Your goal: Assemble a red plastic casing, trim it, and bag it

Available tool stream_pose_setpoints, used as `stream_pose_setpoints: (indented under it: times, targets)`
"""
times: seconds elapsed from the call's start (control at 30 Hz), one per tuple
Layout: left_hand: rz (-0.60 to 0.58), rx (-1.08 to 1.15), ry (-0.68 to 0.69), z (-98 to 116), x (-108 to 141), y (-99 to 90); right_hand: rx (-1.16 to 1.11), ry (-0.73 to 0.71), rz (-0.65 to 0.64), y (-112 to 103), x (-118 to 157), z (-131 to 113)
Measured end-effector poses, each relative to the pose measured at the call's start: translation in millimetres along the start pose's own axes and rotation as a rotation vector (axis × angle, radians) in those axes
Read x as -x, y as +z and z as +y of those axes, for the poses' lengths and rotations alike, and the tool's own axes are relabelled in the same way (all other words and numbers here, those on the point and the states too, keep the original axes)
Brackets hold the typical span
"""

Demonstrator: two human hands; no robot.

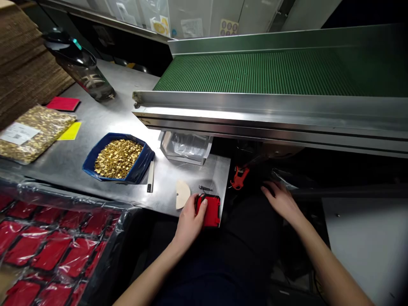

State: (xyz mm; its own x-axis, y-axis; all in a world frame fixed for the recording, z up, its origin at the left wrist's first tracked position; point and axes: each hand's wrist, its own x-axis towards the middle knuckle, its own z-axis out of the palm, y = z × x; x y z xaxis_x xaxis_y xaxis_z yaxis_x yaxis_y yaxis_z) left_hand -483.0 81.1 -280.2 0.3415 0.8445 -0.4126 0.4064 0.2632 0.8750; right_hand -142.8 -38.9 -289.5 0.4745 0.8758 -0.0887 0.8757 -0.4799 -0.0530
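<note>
At the near right corner of the bench (165,172), a red case (211,211) is in the grasp of the left hand (190,219), thumb laid on its upper face. The case is small and roughly rectangular, flat and bright red on top, with a black edge and small notches along its right side. The side under the fingers is hidden.

At three o'clock from the case, the right hand (282,205) is released, fingers loosely spread, near an orange tool (239,177).

Containers, by direction from the case:
- Ten o'clock: an angular blue tray (145,165), open-topped, heaped with small gold-coloured metal pieces (118,159). A box cutter (151,176) lies just beside it.
- Farther out at ten o'clock: a clear bag (51,131) of similar gold-coloured pieces, white label on top, lying flat.
- Eleven o'clock: a grey bin (185,160) containing clear plastic, partly under the conveyor (255,72).
- Between eight and nine o'clock: a plastic-lined box (126,212) containing rows of red, black-edged items (51,250) under clear film.
- Toward half past ten: a dark see-through bottle (91,78), upright, contents unclear.
</note>
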Motion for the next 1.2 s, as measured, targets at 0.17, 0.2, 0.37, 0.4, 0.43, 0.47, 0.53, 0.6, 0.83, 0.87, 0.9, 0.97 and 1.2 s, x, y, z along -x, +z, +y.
stream_pose_setpoints:
  times: [0.17, 0.2, 0.37, 0.4, 0.43, 0.47, 0.53, 0.6, 0.83, 0.87, 0.9, 0.97, 1.2]
  targets:
    - [0.021, -0.408, 0.174, 2, 20, -10.4, -0.219, 0.233, 0.162, 34, 14, 2]
    - [0.020, -0.487, 0.218, 4, 24, -13.8, -0.257, 0.255, 0.176, 37, 13, 1]
    - [0.059, -0.598, 0.428, 30, -12, -43.7, -0.401, 0.278, 0.172, 39, 0, 1]
    - [0.062, -0.618, 0.452, 39, -34, -49.7, -0.418, 0.277, 0.168, 38, -3, 0]
    - [0.090, -0.637, 0.461, 49, -59, -54.4, -0.431, 0.278, 0.165, 37, -5, 0]
    - [0.105, -0.652, 0.466, 59, -86, -57.8, -0.441, 0.278, 0.165, 36, -7, -2]
    - [0.133, -0.687, 0.457, 77, -138, -60.8, -0.452, 0.278, 0.170, 34, -9, -6]
    - [0.134, -0.725, 0.422, 90, -179, -60.9, -0.460, 0.281, 0.181, 34, -8, -9]
    - [0.135, -0.759, 0.326, 106, -217, -65.8, -0.502, 0.317, 0.210, 33, -4, -10]
    - [0.140, -0.746, 0.336, 106, -213, -67.4, -0.506, 0.323, 0.211, 33, -3, -9]
    - [0.150, -0.730, 0.348, 105, -208, -69.2, -0.508, 0.330, 0.212, 32, -2, -9]
    - [0.179, -0.683, 0.373, 101, -194, -73.6, -0.502, 0.350, 0.219, 31, 3, -12]
    - [0.322, -0.368, 0.417, 85, -115, -95.1, -0.425, 0.295, 0.250, 14, 62, -75]
